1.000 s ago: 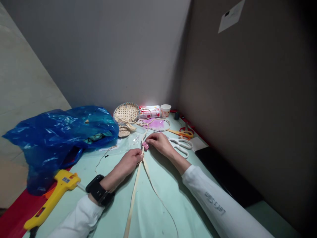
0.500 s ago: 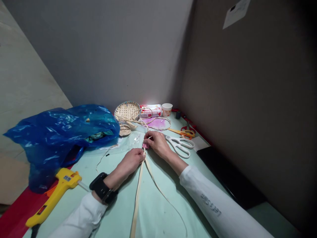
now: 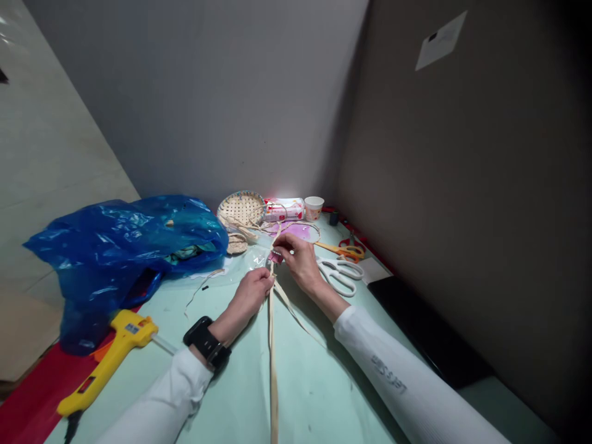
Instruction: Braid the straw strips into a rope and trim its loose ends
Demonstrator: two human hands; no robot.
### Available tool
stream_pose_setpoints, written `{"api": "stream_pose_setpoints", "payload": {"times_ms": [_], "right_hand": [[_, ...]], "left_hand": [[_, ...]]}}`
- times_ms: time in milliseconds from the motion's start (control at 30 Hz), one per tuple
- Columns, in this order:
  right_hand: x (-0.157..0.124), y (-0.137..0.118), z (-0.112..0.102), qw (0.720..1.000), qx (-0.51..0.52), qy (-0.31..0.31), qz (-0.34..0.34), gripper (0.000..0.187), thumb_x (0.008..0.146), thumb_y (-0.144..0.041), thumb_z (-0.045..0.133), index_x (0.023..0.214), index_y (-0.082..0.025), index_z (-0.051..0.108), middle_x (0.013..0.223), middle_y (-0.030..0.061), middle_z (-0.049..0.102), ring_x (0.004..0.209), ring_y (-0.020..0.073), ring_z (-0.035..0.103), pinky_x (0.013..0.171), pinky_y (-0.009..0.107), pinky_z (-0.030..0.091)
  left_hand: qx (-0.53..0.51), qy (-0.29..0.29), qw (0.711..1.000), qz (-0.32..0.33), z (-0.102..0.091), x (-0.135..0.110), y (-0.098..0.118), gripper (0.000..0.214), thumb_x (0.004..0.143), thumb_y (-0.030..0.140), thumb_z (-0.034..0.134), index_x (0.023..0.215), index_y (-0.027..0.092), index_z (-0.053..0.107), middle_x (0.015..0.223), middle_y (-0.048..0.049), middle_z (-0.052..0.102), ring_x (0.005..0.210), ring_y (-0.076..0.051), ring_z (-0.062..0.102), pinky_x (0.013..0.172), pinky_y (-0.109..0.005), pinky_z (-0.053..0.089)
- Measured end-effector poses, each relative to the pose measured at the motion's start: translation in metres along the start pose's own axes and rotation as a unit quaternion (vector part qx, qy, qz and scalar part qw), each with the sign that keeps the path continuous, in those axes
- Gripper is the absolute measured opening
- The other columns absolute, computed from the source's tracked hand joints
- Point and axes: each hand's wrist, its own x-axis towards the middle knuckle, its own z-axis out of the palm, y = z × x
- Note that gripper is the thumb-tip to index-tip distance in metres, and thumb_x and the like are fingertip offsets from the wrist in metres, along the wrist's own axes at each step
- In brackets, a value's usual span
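My left hand [image 3: 252, 292] is closed in a pinch on pale flat weaving strips [image 3: 272, 357] that run toward me across the light green tabletop [image 3: 319, 394]. My right hand [image 3: 298, 256] is just beyond it, fingers pinched on a small pink clip [image 3: 276, 257] at the far end of the strips. The two hands are nearly touching. A black watch sits on my left wrist and both arms wear white sleeves.
White scissors [image 3: 340, 272] and orange scissors [image 3: 345, 250] lie right of my hands. A yellow glue gun [image 3: 108, 361] lies at the near left beside a blue plastic bag [image 3: 124, 246]. A woven basket [image 3: 241, 209], tissue pack [image 3: 282, 209] and paper cup [image 3: 314, 207] stand by the far wall.
My right hand has lifted slightly and moved away from me with the pink clip. The strips have swung straighter toward me. My left hand keeps its pinch.
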Motion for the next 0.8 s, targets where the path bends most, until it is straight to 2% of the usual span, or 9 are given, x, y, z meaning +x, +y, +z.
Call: {"api": "stream_pose_setpoints", "payload": {"times_ms": [133, 267, 367, 433, 567, 667, 800], "right_hand": [[-0.001, 0.010, 0.003, 0.999, -0.026, -0.030, 0.002, 0.010, 0.082, -0.017, 0.053, 0.085, -0.019, 0.062, 0.074, 0.0000, 0.065, 0.069, 0.0148, 0.057, 0.069, 0.024, 0.040], [-0.006, 0.012, 0.004, 0.995, -0.058, -0.084, -0.001, 0.010, 0.080, -0.014, 0.057, 0.087, -0.018, 0.062, 0.076, 0.0008, 0.066, 0.071, 0.0155, 0.057, 0.068, 0.025, 0.039], [-0.011, 0.009, 0.005, 0.990, -0.083, -0.117, -0.009, 0.019, 0.080, -0.010, 0.059, 0.096, -0.018, 0.064, 0.091, 0.0044, 0.068, 0.085, 0.0174, 0.059, 0.077, 0.026, 0.040], [-0.016, 0.005, 0.005, 0.987, -0.098, -0.129, -0.005, 0.024, 0.081, -0.011, 0.059, 0.103, -0.019, 0.064, 0.100, 0.0062, 0.068, 0.093, 0.0183, 0.058, 0.082, 0.026, 0.039], [-0.025, -0.009, -0.007, 0.985, -0.138, -0.097, 0.043, 0.026, 0.087, -0.014, 0.054, 0.112, -0.016, 0.062, 0.106, 0.0111, 0.066, 0.100, 0.0220, 0.055, 0.086, 0.031, 0.037], [-0.037, -0.024, -0.023, 0.980, -0.157, -0.083, 0.089, 0.023, 0.090, -0.013, 0.044, 0.102, -0.012, 0.064, 0.096, 0.0133, 0.068, 0.089, 0.0219, 0.057, 0.080, 0.032, 0.038], [-0.057, -0.041, -0.031, 0.971, -0.117, -0.171, 0.116, 0.019, 0.089, -0.024, 0.053, 0.084, -0.014, 0.068, 0.073, 0.0058, 0.069, 0.071, 0.0167, 0.061, 0.067, 0.024, 0.039]], "left_hand": [[0.063, 0.006, 0.998, -0.007, -0.002, 0.008, -0.007, 0.020, 0.092, 0.033, 0.058, 0.097, 0.014, 0.062, 0.085, -0.0013, 0.063, 0.064, -0.011, 0.059, 0.056, -0.026, 0.051], [0.101, 0.003, 0.995, -0.016, -0.003, 0.002, -0.005, 0.020, 0.091, 0.032, 0.059, 0.098, 0.014, 0.062, 0.089, -0.0023, 0.064, 0.069, -0.013, 0.061, 0.060, -0.028, 0.053], [0.107, -0.006, 0.994, -0.036, -0.002, -0.007, 0.000, 0.019, 0.091, 0.032, 0.059, 0.090, 0.014, 0.062, 0.077, 0.0013, 0.061, 0.057, -0.009, 0.055, 0.049, -0.022, 0.047], [0.103, -0.014, 0.993, -0.051, -0.001, -0.013, 0.005, 0.021, 0.092, 0.032, 0.058, 0.082, 0.014, 0.059, 0.066, 0.0050, 0.054, 0.047, -0.005, 0.046, 0.041, -0.018, 0.039], [0.088, -0.036, 0.993, -0.073, 0.000, -0.023, 0.016, 0.029, 0.094, 0.030, 0.055, 0.069, 0.015, 0.052, 0.051, 0.0114, 0.035, 0.035, -0.002, 0.023, 0.031, -0.016, 0.019], [0.074, -0.054, 0.992, -0.086, -0.001, -0.026, 0.021, 0.031, 0.095, 0.030, 0.054, 0.068, 0.015, 0.050, 0.049, 0.0128, 0.030, 0.033, -0.002, 0.017, 0.030, -0.017, 0.013], [0.059, -0.062, 0.992, -0.091, -0.002, -0.026, 0.021, 0.030, 0.095, 0.030, 0.054, 0.069, 0.015, 0.051, 0.049, 0.0126, 0.031, 0.033, -0.001, 0.018, 0.030, -0.016, 0.013]]}}
